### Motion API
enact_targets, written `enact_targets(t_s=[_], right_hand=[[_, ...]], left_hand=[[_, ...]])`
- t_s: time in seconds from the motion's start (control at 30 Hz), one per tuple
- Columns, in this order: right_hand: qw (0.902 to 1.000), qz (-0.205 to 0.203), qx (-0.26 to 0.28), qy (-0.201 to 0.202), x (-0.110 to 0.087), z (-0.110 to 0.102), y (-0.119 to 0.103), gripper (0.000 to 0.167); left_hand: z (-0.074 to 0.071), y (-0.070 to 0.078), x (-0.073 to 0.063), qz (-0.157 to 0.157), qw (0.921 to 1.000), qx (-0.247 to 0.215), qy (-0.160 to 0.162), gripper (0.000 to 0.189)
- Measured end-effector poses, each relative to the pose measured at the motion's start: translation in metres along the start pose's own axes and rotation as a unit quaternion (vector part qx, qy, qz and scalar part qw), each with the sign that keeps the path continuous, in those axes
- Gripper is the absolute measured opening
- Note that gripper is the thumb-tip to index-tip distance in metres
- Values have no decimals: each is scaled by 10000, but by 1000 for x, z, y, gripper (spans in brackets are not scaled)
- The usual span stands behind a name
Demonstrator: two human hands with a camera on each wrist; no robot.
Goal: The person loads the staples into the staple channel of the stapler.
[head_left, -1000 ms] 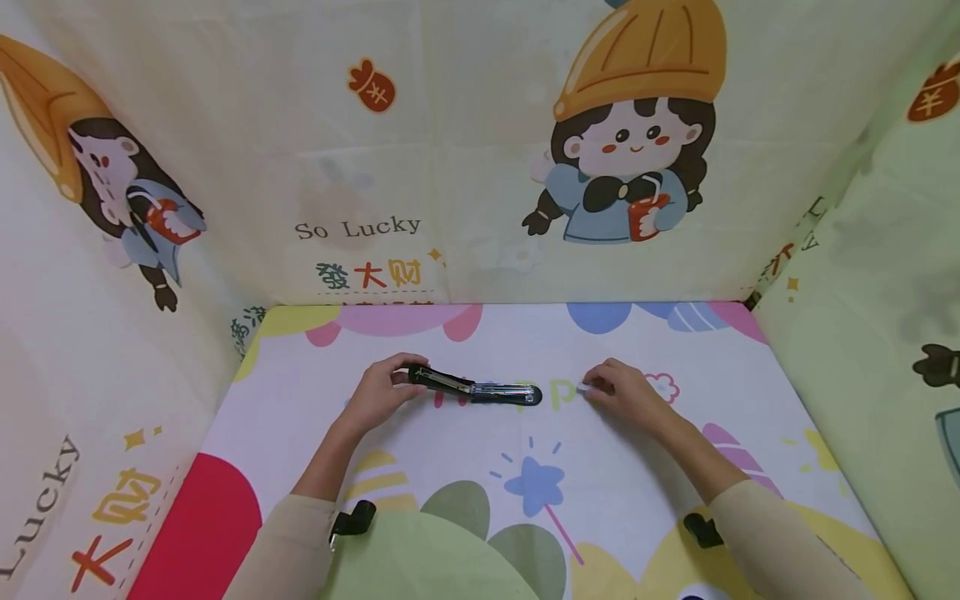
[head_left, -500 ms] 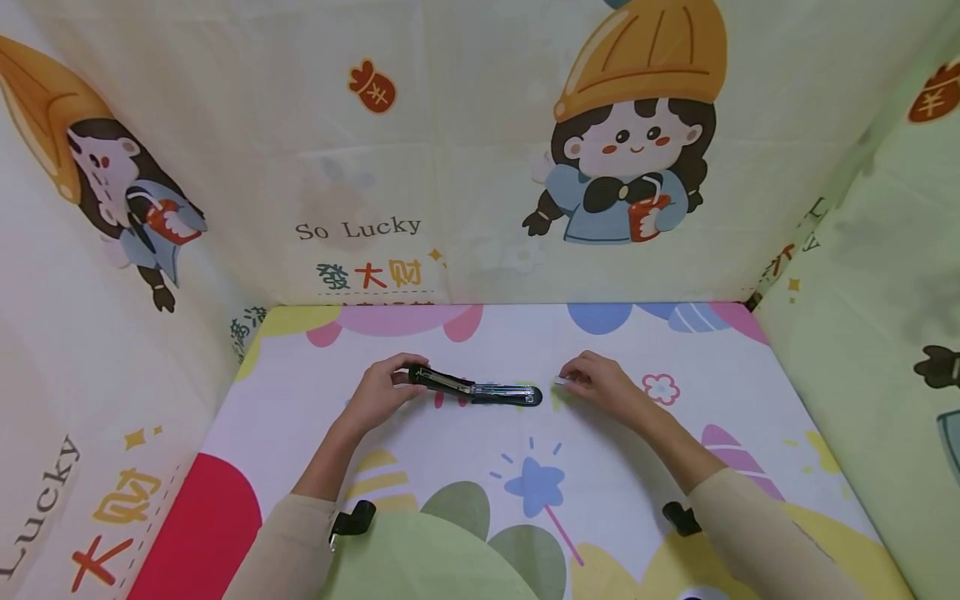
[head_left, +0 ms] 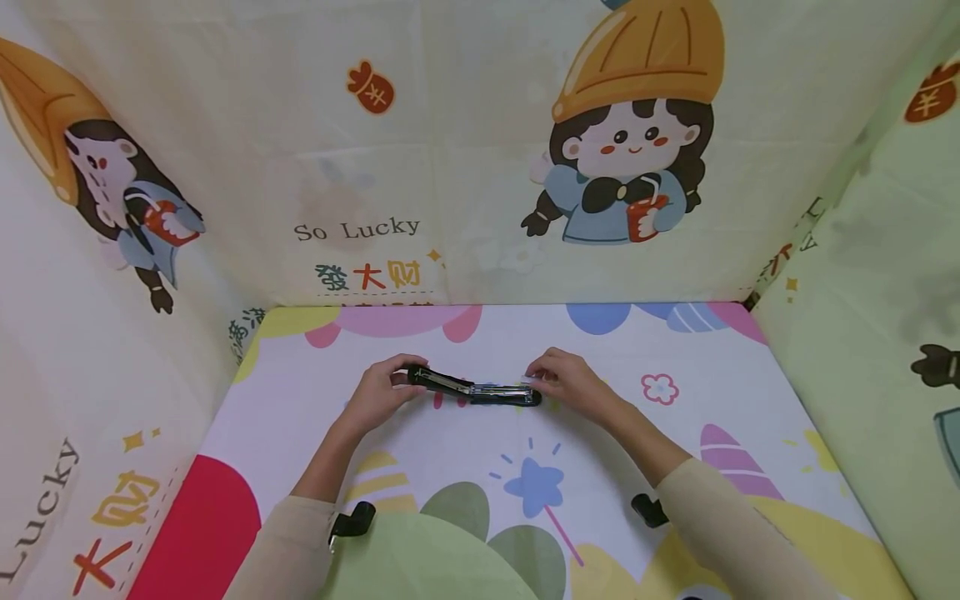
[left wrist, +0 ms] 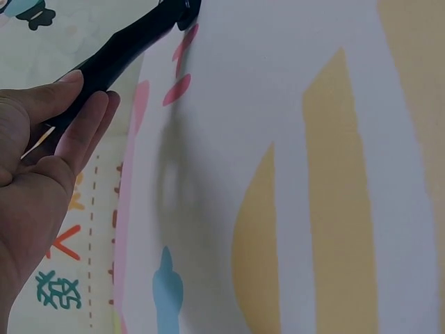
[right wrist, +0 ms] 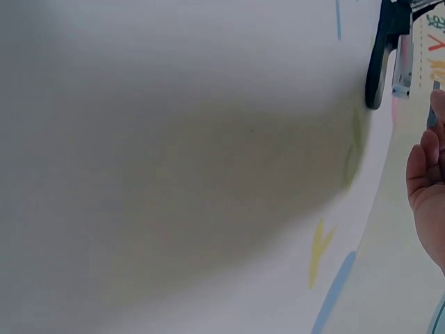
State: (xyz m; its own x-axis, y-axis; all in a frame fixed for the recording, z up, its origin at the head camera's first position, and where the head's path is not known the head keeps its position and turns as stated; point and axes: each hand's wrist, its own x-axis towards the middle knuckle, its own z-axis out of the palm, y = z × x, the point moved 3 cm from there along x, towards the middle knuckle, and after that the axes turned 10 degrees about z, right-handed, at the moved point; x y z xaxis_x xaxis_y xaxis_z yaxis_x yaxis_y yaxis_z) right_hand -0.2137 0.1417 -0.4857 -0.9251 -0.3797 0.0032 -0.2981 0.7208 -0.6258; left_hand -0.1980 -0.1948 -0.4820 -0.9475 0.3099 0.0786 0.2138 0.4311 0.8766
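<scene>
A black stapler (head_left: 504,395) is swung wide open over the table, its silvery staple channel facing up. Thumb and fingers of my left hand (head_left: 375,398) grip the end of its top arm, as the left wrist view also shows on the black handle (left wrist: 125,52). My right hand (head_left: 573,385) is at the other end of the stapler, overlapping its tip in the head view. Between the right fingertips it pinches a small silvery strip of staples (head_left: 528,381), mostly hidden by the fingers. In the right wrist view, the stapler's end (right wrist: 377,66) lies just beside those fingers.
A white tablecloth (head_left: 450,450) with printed cartoon shapes covers the table. Patterned cloth walls rise at the back (head_left: 480,167), left and right. Black wrist mounts (head_left: 355,520) sit at both sleeves, low over the table.
My right hand has moved left with the staple strip, from beside the stapler to its right end. The left hand and stapler have stayed in place.
</scene>
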Motion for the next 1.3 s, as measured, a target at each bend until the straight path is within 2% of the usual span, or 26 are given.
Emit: enact_targets(t_s=[0.33,0.6,1.1,1.3], right_hand=[[9993,-44,82,-354,15,18,-18,18],[9991,-293,-10,-320,21,29,-26,16],[9984,-260,-82,-499,27,41,-34,15],[9984,-274,-221,-445,26,43,-34,16]], left_hand=[[0,0,0,32,10000,68,14,46],[1,-1,0,-8,10000,60,18,45],[-2,0,0,54,10000,64,3,45],[0,0,0,69,10000,33,-17,45]])
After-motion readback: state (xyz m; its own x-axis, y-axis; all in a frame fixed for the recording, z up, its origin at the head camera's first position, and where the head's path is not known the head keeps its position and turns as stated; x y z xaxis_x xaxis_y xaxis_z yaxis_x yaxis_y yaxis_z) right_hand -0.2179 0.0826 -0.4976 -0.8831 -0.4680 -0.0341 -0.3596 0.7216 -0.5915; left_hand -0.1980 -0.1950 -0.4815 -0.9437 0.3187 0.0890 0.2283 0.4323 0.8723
